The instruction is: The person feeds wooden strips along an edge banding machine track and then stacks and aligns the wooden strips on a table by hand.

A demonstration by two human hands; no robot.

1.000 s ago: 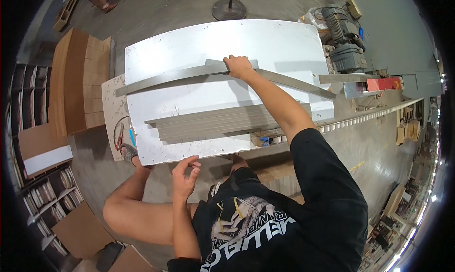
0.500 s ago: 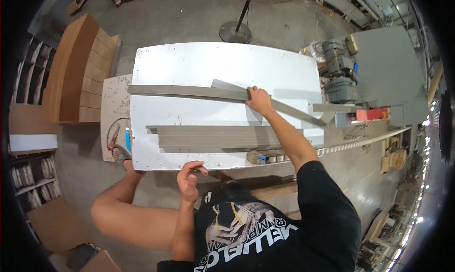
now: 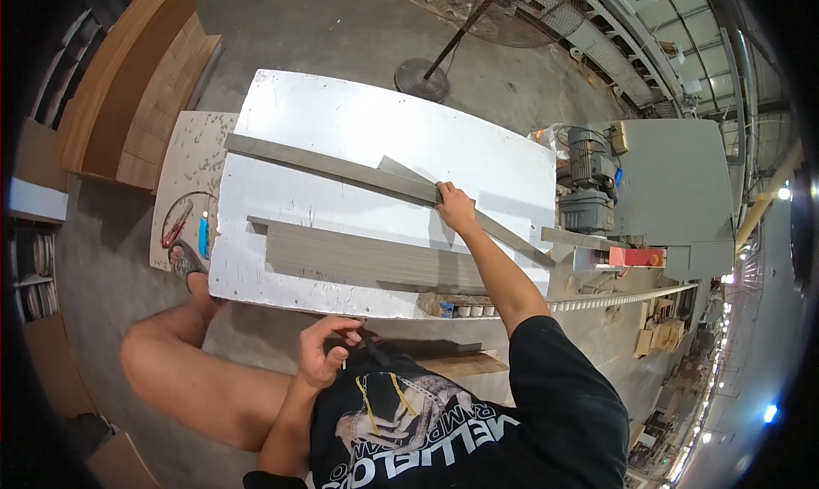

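A long grey strip (image 3: pixel 324 167) lies across the white tabletop (image 3: pixel 333 105), its left end out at the board's left edge. My right hand (image 3: pixel 455 208) is closed round its right end. Under it, at a slant, a second grey strip (image 3: pixel 516 242) crosses and shows on both sides of my hand. Nearer to me lies a stack of similar grey strips (image 3: pixel 341 257), partly covered by my right forearm. My left hand (image 3: pixel 322 353) hovers in front of my shirt, off the board's near edge. Its fingers are loosely bent and apart, with nothing visible in them.
Motors (image 3: pixel 589 169) and a red part (image 3: pixel 636 257) of a machine stand right of the board, by a slatted conveyor edge (image 3: pixel 597 301). A fan base (image 3: pixel 421 80) is beyond. At left are a wooden panel stack (image 3: pixel 128 88) and a lower board (image 3: pixel 192 148) with tools.
My view has turned, so the board appears tilted down to the right. My right hand still grips the strip. My left hand has shifted slightly, its fingers still bent.
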